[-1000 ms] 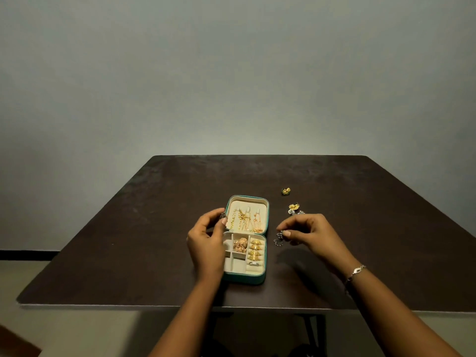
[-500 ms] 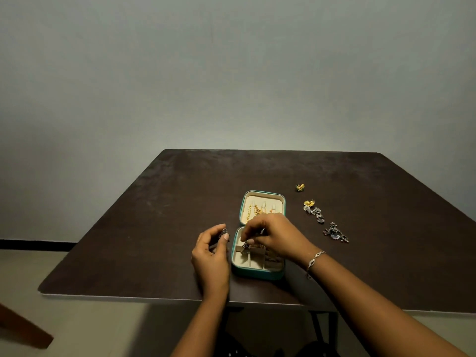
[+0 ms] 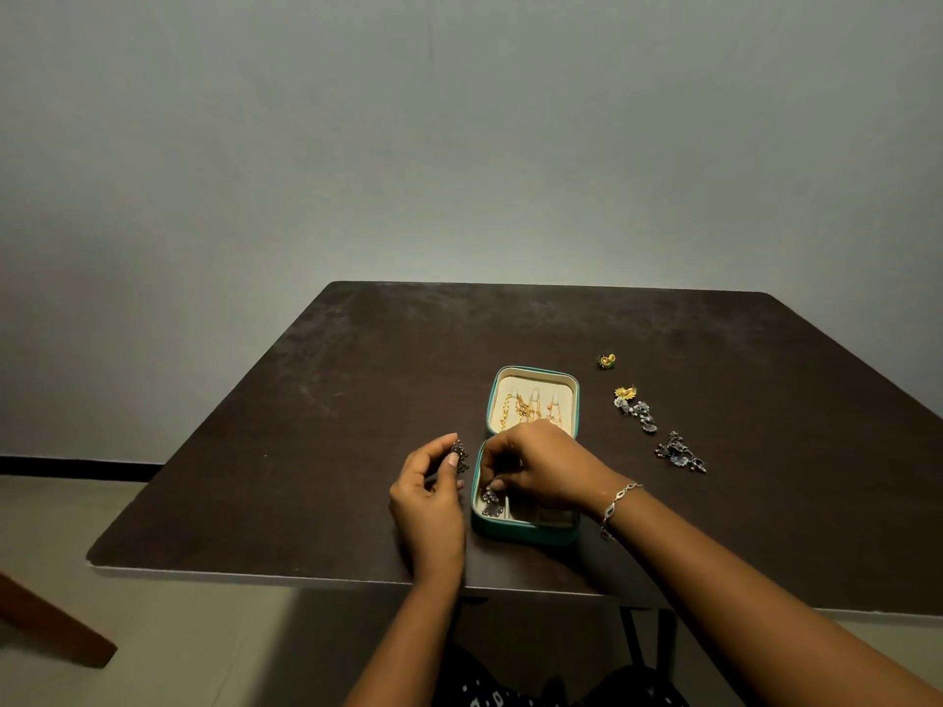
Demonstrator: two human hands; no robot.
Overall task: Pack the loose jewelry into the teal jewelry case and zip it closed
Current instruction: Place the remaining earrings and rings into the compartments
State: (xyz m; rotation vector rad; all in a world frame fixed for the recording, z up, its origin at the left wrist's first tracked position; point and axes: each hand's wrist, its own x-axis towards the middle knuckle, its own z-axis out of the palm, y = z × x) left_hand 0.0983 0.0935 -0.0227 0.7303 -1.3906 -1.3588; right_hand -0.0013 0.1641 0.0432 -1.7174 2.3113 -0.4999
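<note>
Dark brown table (image 3: pixel 357 426) fills the head view, set against a plain grey wall (image 3: pixel 459 145), with a pale floor below and a reddish wooden piece (image 3: pixel 46 625) at the lower left. Near my edge the teal jewelry case (image 3: pixel 525 534) lies open, its lid (image 3: pixel 533 381) flat on the far side with gold chains (image 3: pixel 518 408) against the cream lining. My left hand (image 3: pixel 428 497) hovers just left of the case, thumb and forefinger pinching a dark earring (image 3: pixel 459 455). My right hand (image 3: pixel 541 472) sits curled over the tray, hiding the hinge and most compartments; its fingertips pinch a second dark earring (image 3: pixel 491 502) that hangs into the near-left corner. A silver bracelet (image 3: pixel 620 502) circles that wrist. Right of the case, well apart from it, loose pieces lie in a line: a green-and-gold stud (image 3: pixel 606 360), a gold flower earring (image 3: pixel 625 391) touching a long silver earring (image 3: pixel 639 414), and a silver cluster earring (image 3: pixel 681 453).
</note>
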